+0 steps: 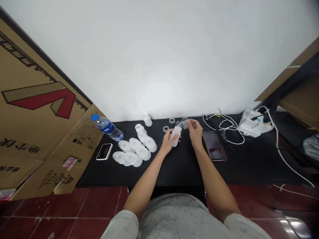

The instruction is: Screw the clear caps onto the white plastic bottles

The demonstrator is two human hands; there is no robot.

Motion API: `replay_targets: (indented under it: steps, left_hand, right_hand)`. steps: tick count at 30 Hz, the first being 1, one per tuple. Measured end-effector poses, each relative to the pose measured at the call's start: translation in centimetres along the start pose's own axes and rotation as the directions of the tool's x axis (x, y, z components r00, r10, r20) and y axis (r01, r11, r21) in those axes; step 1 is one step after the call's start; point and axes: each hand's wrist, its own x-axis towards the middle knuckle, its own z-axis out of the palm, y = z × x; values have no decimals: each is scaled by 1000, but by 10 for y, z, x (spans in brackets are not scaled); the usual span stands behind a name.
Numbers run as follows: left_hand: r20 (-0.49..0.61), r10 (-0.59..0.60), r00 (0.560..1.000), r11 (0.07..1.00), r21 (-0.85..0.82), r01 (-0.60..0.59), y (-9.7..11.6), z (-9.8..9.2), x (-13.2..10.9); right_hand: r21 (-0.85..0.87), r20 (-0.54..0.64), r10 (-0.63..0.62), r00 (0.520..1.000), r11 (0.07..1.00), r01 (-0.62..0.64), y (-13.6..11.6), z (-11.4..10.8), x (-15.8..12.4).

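Observation:
My left hand (pixel 169 141) is wrapped round a small white plastic bottle (pixel 176 134), held upright a little above the black table. At the bottle's mouth my right hand (pixel 195 131) pinches a clear plastic cap (pixel 183 124); whether it touches the bottle I cannot tell. Just behind the hands lie a translucent ring (pixel 171 120), a second ring (pixel 165 128) and another clear cap (pixel 184 118). To the left, several white bottles (pixel 134 149) stand close together in a group. One more white bottle (pixel 147 120) stands apart, near the wall.
On the left are a blue-capped water bottle (pixel 107 127), a white-framed device (pixel 104 151) and a large cardboard box (pixel 45 109). To the right, a phone (pixel 213 146) lies beside white cables (pixel 228 124) and a white power strip (pixel 254 123). A white wall (pixel 159 59) bounds the black table (pixel 174 169).

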Motion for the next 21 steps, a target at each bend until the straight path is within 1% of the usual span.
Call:
replay_targets:
  steps: [2, 5, 8, 10, 12, 16, 21]
  left_hand:
    - [20, -9, 1000, 1000, 10, 9, 1, 1, -1]
    - [41, -21, 999, 1000, 23, 20, 3, 1, -2]
    - [45, -29, 999, 999, 37, 28, 6, 1, -3]
    - [52, -33, 998, 999, 44, 30, 6, 1, -3]
    - [62, -31, 998, 998, 51, 28, 6, 2, -4]
    - [76, -10, 997, 997, 71, 4, 5, 3, -5]
    - [41, 48, 998, 997, 56, -50, 2, 2, -4]
  right_hand:
    - [49, -16, 6, 1000, 999, -5, -1, 1, 0]
    - [105, -76, 3, 997, 994, 5, -3, 2, 0]
    - [164, -144, 40, 989, 986, -16, -3, 2, 1]
    - [207, -150, 69, 986, 978, -37, -2, 1, 2]
    - [234, -120, 78, 990, 971, -48, -3, 1, 3]
    - [231, -23, 51, 998, 972, -44, -9, 4, -1]
    - [189, 81, 7, 997, 982, -23, -15, 8, -6]
